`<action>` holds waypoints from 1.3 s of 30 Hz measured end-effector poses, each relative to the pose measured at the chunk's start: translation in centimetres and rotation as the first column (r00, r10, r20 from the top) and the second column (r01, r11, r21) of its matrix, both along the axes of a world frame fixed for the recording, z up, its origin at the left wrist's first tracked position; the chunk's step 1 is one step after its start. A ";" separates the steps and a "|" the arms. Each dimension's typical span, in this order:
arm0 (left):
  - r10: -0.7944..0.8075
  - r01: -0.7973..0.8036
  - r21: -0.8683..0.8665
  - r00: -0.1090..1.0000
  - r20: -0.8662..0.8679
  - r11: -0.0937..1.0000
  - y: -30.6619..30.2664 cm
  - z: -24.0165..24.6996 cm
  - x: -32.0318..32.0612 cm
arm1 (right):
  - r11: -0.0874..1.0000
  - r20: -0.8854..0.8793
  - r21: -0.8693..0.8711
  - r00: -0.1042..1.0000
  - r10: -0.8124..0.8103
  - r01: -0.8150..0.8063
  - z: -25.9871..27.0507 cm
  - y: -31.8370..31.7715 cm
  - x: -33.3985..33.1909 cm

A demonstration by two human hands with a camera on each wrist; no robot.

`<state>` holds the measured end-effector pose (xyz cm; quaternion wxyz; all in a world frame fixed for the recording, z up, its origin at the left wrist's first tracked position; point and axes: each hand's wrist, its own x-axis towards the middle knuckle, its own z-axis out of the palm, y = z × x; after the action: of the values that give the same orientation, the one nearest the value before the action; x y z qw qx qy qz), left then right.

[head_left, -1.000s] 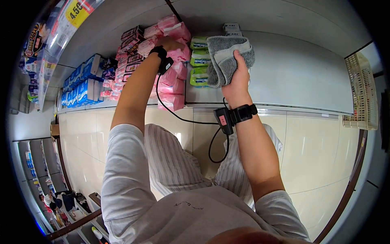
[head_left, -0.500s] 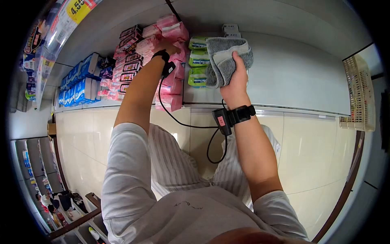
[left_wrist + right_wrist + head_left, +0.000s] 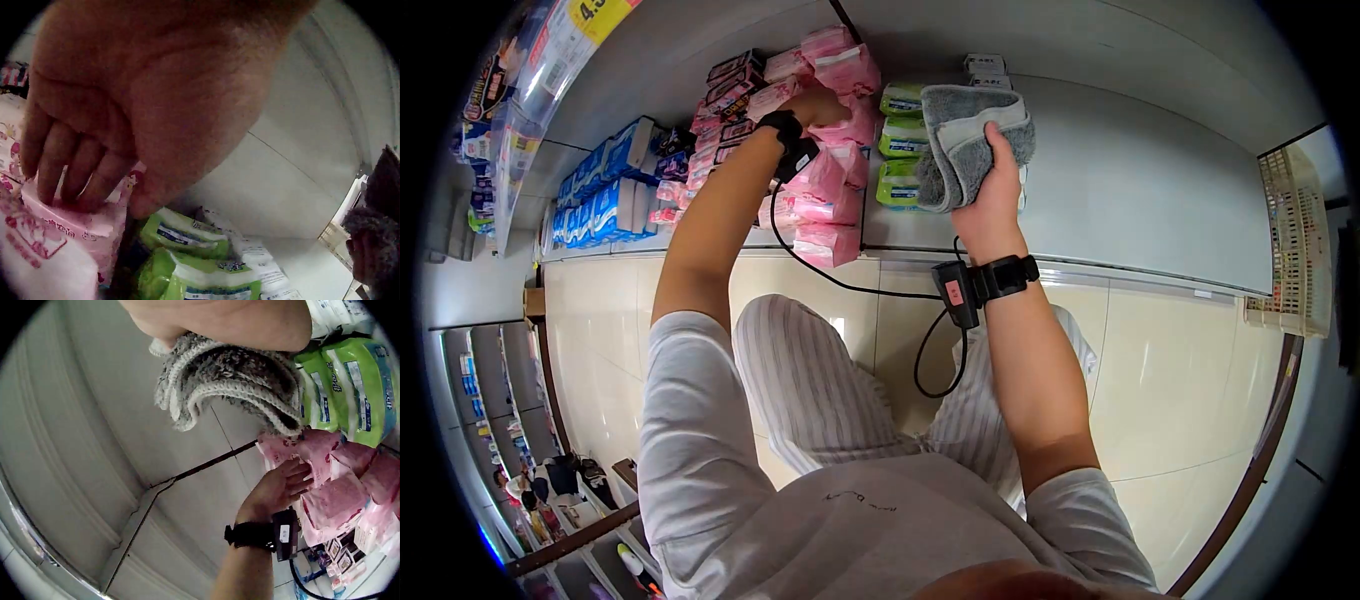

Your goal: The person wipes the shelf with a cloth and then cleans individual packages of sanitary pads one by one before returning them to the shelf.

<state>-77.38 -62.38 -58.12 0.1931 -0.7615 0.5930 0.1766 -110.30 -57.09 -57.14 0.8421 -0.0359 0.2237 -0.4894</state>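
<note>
My left hand (image 3: 812, 105) reaches in among pink packs on the shelf. Its fingers (image 3: 59, 162) touch the top of one pink pack (image 3: 81, 228), and the thumb lies along that pack's side. Seen from the right wrist, the left hand (image 3: 275, 490) lies over the pink packs (image 3: 331, 503). My right hand (image 3: 990, 195) holds a folded grey cloth (image 3: 970, 140) with a pale band, thumb on top and the other fingers hidden beneath. The cloth overlaps green packs (image 3: 900, 140) in the head view.
Blue packs (image 3: 610, 210) stand farther left on the shelf. Small white boxes (image 3: 986, 68) sit behind the green packs. A cream plastic basket (image 3: 1293, 240) stands at the right end. A clear price strip (image 3: 540, 100) hangs at upper left, and a black cable (image 3: 840, 285) links both wrists.
The left hand has shifted slightly among the pink packs and stays on them. The right hand keeps hold of the grey cloth. The head view has swayed a little.
</note>
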 end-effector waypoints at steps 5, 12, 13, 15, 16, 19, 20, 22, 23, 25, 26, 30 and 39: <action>-0.083 0.091 0.085 0.992 -0.097 0.992 0.1 -3.8 3.9 | 1.000 -0.020 0.025 1.000 -0.008 0.009 -0.5 0.1 0.0; 0.072 -0.070 -0.045 0.996 0.060 0.997 0.7 -1.5 -0.6 | 0.999 -0.039 -0.011 0.999 0.037 -0.037 -0.4 0.3 0.3; 0.073 -0.070 -0.045 0.996 0.057 0.997 0.2 -2.4 0.5 | 0.999 -0.041 -0.012 0.998 0.037 -0.038 -0.3 0.3 0.3; 0.175 -0.174 -0.168 0.985 -0.006 0.970 -0.6 -4.3 2.9 | 1.000 -0.054 0.012 0.998 0.026 -0.025 0.0 0.3 0.2; 0.173 -0.172 -0.171 0.985 -0.008 0.970 -0.1 -4.7 3.3 | 1.000 -0.054 0.009 0.998 0.024 -0.024 0.0 0.3 0.2; 0.158 -0.287 -0.155 0.818 -0.554 0.945 0.7 -5.7 3.6 | 1.000 -0.056 -0.012 0.998 0.018 -0.018 -0.4 0.2 0.3; 0.318 -0.396 -0.054 0.805 -0.501 0.917 0.6 -6.0 3.6 | 1.000 -0.054 -0.015 0.998 0.018 -0.018 -0.7 0.1 0.3; 0.469 -0.504 0.038 0.770 -0.431 0.863 0.3 -7.9 4.8 | 1.000 -0.053 -0.017 0.998 0.018 -0.019 -0.7 0.1 0.3; 0.402 -0.438 0.024 0.800 -0.444 0.899 -0.1 -9.1 6.0 | 1.000 -0.052 -0.015 0.998 0.024 -0.024 -0.6 0.2 0.2; 0.332 -0.370 0.006 0.826 -0.457 0.929 -0.7 -9.8 6.7 | 0.999 -0.051 -0.016 0.998 0.029 -0.030 -0.4 0.3 0.2; 0.289 -0.312 -0.008 0.889 -0.354 0.950 -1.2 -10.3 6.8 | 1.000 -0.058 -0.010 0.998 0.024 -0.025 -0.4 0.3 0.3; 0.196 -0.204 -0.071 0.975 -0.106 0.976 -2.0 -10.6 5.2 | 0.999 -0.057 -0.027 0.998 0.024 -0.026 -0.6 0.3 0.3; 0.115 -0.100 -0.243 0.992 0.051 0.965 -2.5 -4.9 3.7 | 0.998 -0.056 0.022 0.997 0.054 -0.052 -0.6 0.2 0.1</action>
<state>-73.70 -64.90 -63.02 0.1086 -0.8156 0.5613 0.0892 -110.17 -56.92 -57.72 0.8485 -0.0470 0.2513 -0.4634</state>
